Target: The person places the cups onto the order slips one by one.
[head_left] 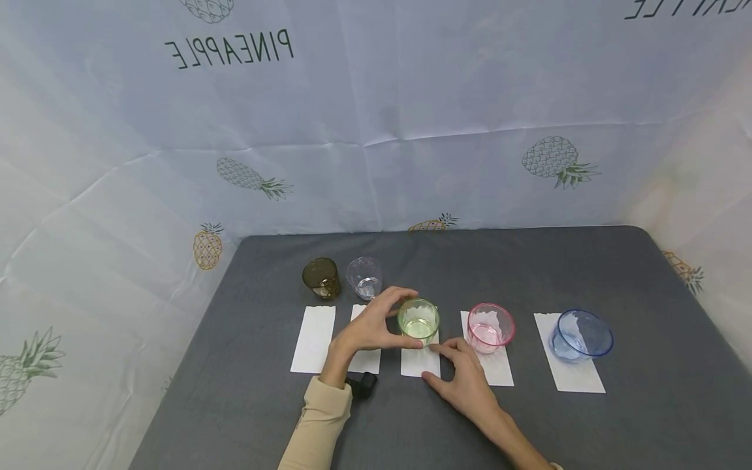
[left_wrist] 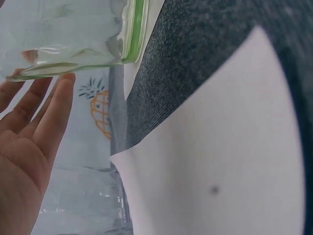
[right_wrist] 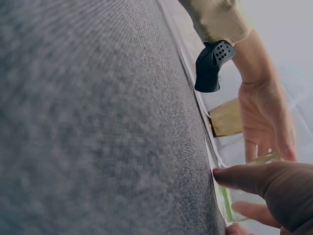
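Note:
My left hand (head_left: 369, 328) holds a clear green-tinted glass (head_left: 419, 321) from its left side, thumb in front and fingers behind. In the left wrist view the thick green base of the glass (left_wrist: 133, 36) is close to a white paper strip; whether it touches cannot be told. Beside the glass, my right hand (head_left: 468, 385) rests low, its fingers spread and thumb apart. In the right wrist view its thumb (right_wrist: 239, 178) is at the edge of the paper strip (head_left: 420, 365) and the other fingers lie near the glass base.
A pink glass (head_left: 487, 336) and a blue glass (head_left: 578, 339) stand on paper strips at the right. A brown glass (head_left: 323, 281) and a colourless glass (head_left: 365, 279) stand farther back at left, behind two more paper strips. The grey table (head_left: 247, 418) meets a pineapple-print curtain (head_left: 364, 183).

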